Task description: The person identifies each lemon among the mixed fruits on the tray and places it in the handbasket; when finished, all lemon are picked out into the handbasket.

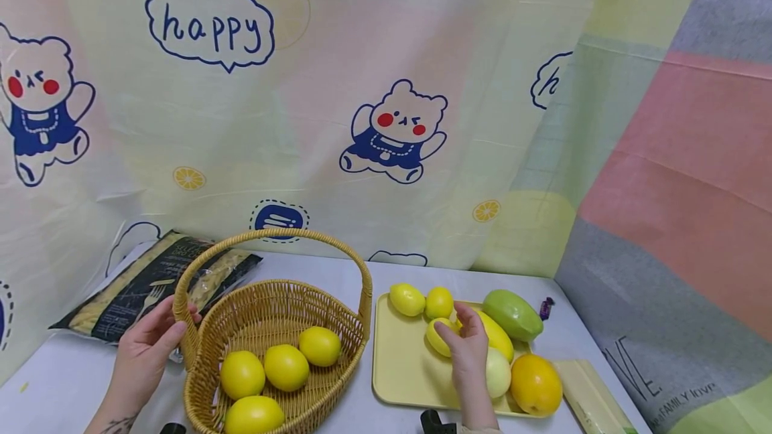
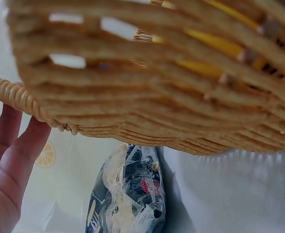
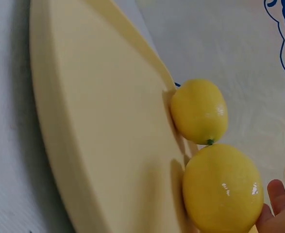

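Observation:
My left hand [image 1: 145, 347] holds the handle of a wicker basket [image 1: 283, 286] where it meets the rim on the left. In the left wrist view its fingers lie along the wrapped handle [image 2: 16, 94]. Several lemons [image 1: 286, 367] sit inside the basket. Over a yellow tray [image 1: 410, 380] is my right hand [image 1: 472, 360], thumb and fingers apart, with a lemon [image 1: 438, 339] just beside the thumb. Two more lemons, one at the back left [image 1: 407, 299] and its neighbour [image 1: 439, 303], rest on the tray. The right wrist view shows fingers close beside a lemon [image 3: 223, 189].
On the tray's right side are a green fruit [image 1: 512, 315], a long yellow fruit [image 1: 497, 337], a pale round fruit [image 1: 498, 374] and an orange [image 1: 535, 384]. A black food bag [image 1: 151, 286] lies behind the basket. A wrapped candy [image 1: 546, 308] and a pale packet [image 1: 594, 397] lie further right.

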Motion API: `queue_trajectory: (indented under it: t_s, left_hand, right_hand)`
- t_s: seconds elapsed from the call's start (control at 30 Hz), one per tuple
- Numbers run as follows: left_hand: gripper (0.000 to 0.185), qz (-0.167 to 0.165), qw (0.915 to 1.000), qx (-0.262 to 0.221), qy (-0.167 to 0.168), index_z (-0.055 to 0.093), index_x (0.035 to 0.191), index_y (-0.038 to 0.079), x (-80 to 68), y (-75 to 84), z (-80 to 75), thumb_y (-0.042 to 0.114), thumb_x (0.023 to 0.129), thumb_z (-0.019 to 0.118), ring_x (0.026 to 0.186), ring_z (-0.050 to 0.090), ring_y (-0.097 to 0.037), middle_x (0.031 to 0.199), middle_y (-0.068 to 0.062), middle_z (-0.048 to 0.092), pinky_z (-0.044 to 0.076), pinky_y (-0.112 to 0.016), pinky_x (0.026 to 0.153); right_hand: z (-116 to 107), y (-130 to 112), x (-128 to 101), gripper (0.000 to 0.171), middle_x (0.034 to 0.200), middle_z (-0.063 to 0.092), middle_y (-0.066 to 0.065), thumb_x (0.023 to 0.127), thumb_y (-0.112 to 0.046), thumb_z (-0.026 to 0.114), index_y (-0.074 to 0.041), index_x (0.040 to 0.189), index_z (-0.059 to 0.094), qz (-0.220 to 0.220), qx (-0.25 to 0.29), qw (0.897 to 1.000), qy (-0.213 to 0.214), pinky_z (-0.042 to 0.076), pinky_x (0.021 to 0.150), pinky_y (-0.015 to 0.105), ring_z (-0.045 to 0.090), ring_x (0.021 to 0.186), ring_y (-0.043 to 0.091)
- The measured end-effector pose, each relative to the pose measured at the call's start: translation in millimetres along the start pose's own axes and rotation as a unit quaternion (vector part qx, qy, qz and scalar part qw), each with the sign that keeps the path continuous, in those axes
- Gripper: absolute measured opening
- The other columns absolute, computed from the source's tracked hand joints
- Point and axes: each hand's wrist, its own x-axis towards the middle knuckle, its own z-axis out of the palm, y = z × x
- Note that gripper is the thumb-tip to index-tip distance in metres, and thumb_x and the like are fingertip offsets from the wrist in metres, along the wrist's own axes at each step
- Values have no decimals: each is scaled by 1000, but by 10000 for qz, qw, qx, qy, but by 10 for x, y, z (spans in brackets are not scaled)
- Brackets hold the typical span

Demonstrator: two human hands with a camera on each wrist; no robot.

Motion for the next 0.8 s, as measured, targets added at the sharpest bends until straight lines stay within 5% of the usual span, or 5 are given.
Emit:
queue_trajectory:
  t_s: [0.23,0.53,0.8]
  left_hand:
    - [42,8,10000,-78,19,50,133,12,-5,7,9,1,92,52,89,63,4,100,17,65,52,-11,71]
    - [43,-49,10000,-50,46,50,134,12,-11,14,16,3,92,53,88,63,5,100,18,65,51,-10,71]
    - [42,86,9998,-185,-30,49,134,11,-7,29,19,2,93,51,88,63,4,100,16,66,52,-11,72]
  right_hand:
    - [71,73,-25,51,127,46,24,73,11,65,13,121,46,39,-204,9997,-163,28,109,43,37,125,33]
    - [154,181,-34,55,131,45,26,74,9,67,10,125,46,302,-410,9984,-241,41,100,31,41,124,35]
    - [227,230,-33,63,133,44,26,71,8,69,7,129,45,549,-758,9943,-514,32,106,46,42,120,36]
